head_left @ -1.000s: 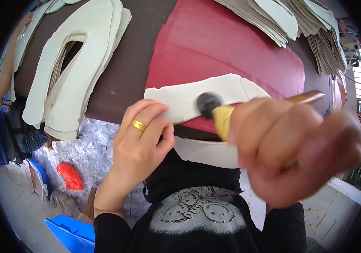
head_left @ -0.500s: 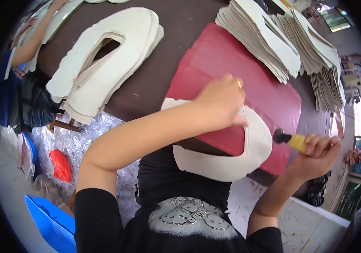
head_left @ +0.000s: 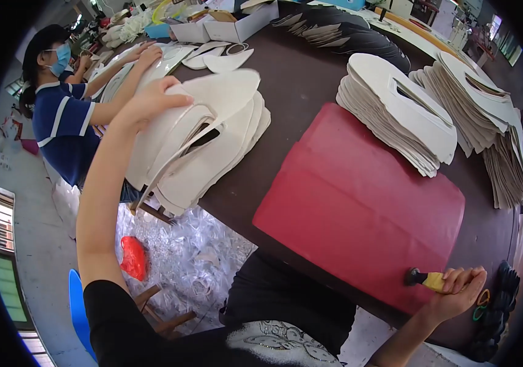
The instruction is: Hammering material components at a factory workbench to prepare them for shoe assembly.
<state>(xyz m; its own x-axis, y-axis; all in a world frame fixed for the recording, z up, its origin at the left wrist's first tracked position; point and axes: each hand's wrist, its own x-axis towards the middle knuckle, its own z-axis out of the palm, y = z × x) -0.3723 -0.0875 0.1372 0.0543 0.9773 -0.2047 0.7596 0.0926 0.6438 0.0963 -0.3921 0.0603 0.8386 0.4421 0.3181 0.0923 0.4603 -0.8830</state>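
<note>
My left hand (head_left: 160,101) reaches out to the left and pinches the edge of an off-white, U-shaped shoe upper (head_left: 234,88). That piece tilts over a loose pile of similar shoe uppers (head_left: 246,144) at the table's left edge, and its lower rim stands off the pile. On the right, my right hand (head_left: 460,287) is closed round the yellow handle of a hammer (head_left: 433,281). The dark hammer head is over the near right part of a red mat (head_left: 359,208), and whether it touches the mat I cannot tell.
Tall stacks of off-white uppers (head_left: 396,116) stand behind the mat on the brown table (head_left: 298,92). Dark pieces (head_left: 347,37) lie at the back. A co-worker in a blue shirt (head_left: 66,122) works at far left. Clear plastic bags (head_left: 194,257) fill the space below the table edge.
My left hand has carried the shoe upper from the red mat leftward to the pile. My right hand keeps the hammer, now lower over the mat. The view has swung left.
</note>
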